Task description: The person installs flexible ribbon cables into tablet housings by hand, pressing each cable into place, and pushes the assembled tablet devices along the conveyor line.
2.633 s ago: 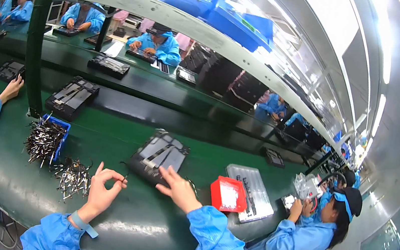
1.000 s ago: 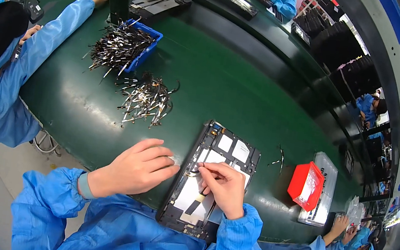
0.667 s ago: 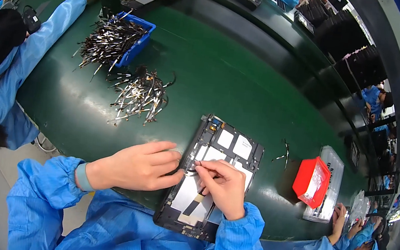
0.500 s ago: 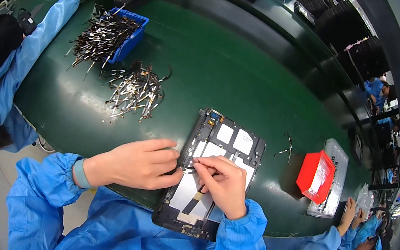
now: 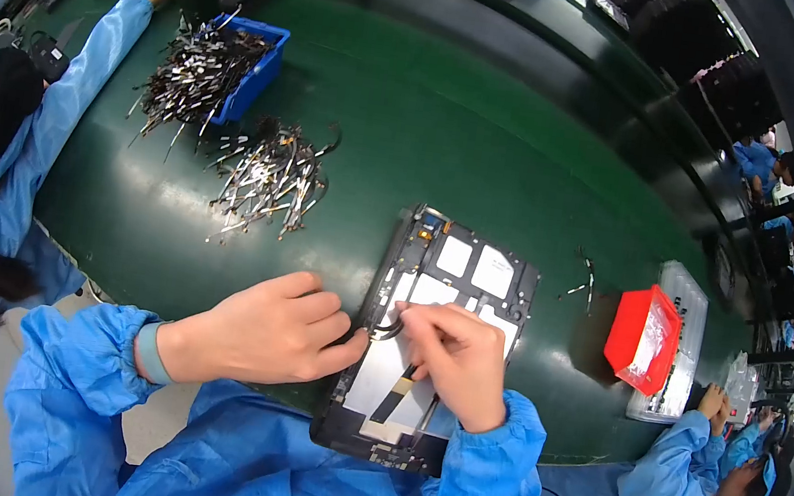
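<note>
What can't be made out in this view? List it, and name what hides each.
All in the head view:
Middle of the opened flat device: under the right hand.
Whether that hand grips the dark curved strip: too small.
Floor of the blue bin: covered by heaped cables.
Part of the clear case: behind the red bin.
</note>
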{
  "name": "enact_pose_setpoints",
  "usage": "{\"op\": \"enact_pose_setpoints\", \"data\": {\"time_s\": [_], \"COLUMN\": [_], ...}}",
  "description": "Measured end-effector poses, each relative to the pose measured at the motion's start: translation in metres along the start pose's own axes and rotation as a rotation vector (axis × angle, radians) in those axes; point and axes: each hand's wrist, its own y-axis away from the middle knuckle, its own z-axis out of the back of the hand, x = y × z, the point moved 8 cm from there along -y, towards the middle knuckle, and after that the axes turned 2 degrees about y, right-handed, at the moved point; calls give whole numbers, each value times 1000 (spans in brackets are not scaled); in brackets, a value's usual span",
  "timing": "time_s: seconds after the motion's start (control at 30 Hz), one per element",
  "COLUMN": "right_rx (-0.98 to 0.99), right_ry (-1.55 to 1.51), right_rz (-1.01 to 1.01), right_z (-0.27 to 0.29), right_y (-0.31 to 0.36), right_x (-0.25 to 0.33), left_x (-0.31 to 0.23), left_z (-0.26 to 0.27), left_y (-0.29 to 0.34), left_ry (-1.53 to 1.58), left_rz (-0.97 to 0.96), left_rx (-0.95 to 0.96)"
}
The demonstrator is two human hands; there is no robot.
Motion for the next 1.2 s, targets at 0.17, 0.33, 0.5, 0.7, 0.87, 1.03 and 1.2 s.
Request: {"op": "enact_pose_setpoints", "data": {"time_s": [0.17, 0.33, 0.5, 0.7, 0.87, 1.03, 1.2], "right_rx": [-147, -24, 14, -35, -50, -153, -216], "right_ry": [154, 144, 185, 183, 204, 164, 189], "right_rz": [38, 156, 156, 188, 210, 185, 266], "right_z": [16, 17, 16, 16, 16, 22, 23], "right_y": [-7, -27, -24, -22, -22, -28, -28], "right_x": [12, 9, 7, 9, 10, 7, 12], "left_x": [-8, -10, -21, -28, -24, -24, -26], "left_z": [1, 1, 4, -1, -8, -7, -9], "left_y": [-1, -2, 9, 0, -5, -15, -17], "left_ry": [-18, -39, -127, -38, -23, 27, -14], "left_rz": [103, 89, 51, -40, -25, -61, -47], "left_rx": [38, 27, -179, -187, -169, -202, -283]}}
